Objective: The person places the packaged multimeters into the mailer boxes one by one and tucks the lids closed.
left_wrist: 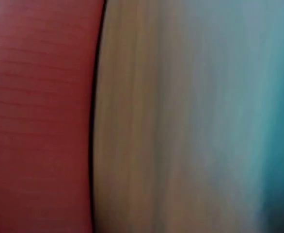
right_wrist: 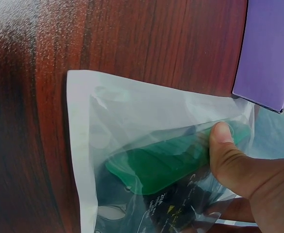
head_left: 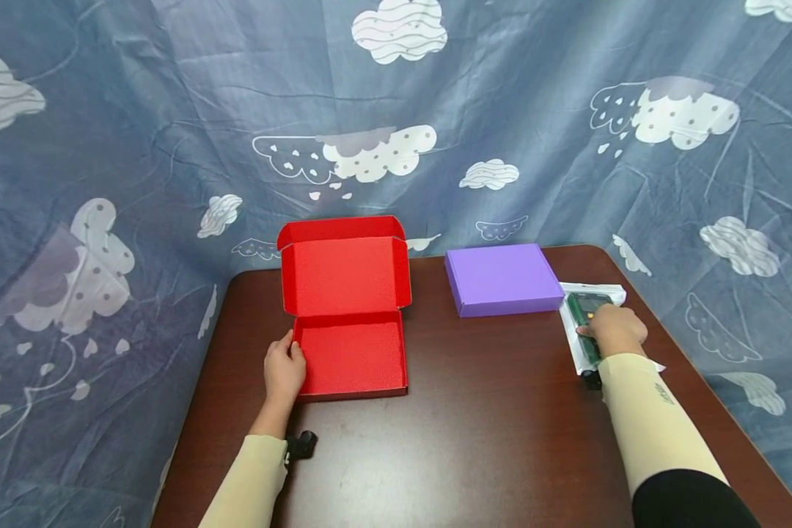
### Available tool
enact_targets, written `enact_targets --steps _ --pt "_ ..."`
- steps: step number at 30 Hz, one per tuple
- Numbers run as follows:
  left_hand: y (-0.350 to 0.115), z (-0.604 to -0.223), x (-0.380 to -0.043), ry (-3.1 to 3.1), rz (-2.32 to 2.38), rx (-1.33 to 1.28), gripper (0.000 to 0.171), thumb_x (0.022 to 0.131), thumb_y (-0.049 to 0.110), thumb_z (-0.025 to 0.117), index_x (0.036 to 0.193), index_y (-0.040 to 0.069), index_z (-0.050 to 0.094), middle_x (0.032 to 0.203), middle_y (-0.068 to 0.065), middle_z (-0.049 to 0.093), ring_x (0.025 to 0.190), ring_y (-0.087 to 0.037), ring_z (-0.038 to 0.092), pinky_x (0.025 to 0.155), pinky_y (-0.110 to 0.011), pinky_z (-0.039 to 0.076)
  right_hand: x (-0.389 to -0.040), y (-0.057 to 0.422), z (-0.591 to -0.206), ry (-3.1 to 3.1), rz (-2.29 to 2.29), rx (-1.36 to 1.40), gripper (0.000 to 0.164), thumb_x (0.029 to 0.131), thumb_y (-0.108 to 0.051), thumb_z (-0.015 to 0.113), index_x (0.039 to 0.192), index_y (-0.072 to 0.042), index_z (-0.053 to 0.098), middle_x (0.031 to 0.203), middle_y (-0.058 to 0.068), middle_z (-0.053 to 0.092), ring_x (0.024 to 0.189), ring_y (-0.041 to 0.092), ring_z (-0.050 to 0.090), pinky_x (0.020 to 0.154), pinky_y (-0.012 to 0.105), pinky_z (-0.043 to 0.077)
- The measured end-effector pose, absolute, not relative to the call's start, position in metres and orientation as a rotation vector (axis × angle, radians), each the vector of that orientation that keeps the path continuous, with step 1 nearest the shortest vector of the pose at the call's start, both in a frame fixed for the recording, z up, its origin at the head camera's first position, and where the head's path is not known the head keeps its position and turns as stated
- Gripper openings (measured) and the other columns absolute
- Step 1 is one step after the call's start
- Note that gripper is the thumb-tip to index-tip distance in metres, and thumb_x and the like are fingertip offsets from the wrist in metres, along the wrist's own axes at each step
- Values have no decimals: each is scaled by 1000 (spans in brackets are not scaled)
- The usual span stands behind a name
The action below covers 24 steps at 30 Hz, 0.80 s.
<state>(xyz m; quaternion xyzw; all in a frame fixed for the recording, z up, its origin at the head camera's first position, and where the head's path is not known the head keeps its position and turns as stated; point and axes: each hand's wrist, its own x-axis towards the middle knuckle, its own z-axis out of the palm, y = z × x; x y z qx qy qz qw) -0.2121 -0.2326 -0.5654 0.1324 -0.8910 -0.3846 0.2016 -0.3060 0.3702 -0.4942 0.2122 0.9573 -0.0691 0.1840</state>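
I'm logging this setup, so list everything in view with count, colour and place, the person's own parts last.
red box: 1, red, open, left of the table's middle
purple box: 1, purple, closed, right of the red box
bag: 1, white and clear, right of the purple box
green item: 1, green, inside the bag
printed item: at least 1, black, inside the bag
table: 1, dark brown, under the boxes
backdrop: blue-grey with white clouds, around the table
wrist devices: 2, black, one by each wrist
sleeves: 2, cream, right one black higher up
left hand: 1, bare, holding the red box's left side
right hand: 1, bare, pinching the bag
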Motion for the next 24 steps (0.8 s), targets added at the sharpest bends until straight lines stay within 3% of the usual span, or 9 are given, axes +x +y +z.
enact_targets --steps 11,24 --pt "-190 -569 -203 -2396 -1174 339 37 97 0 58 132 -12 61 115 -31 60 107 -49 57 97 -57 46 -308 374 -498 2694 -195 588 72 90 -43 75 118 21 55 94 32 58 80 35 58 64 44 53" --pt "-138 -570 -191 -2368 -1303 325 32 97 -3 55 128 -10 59 118 -31 57 109 -51 52 95 -59 41 -308 375 -499 2724 -195 553 73 91 -42 76 121 20 54 103 36 60 83 37 59 63 46 54"
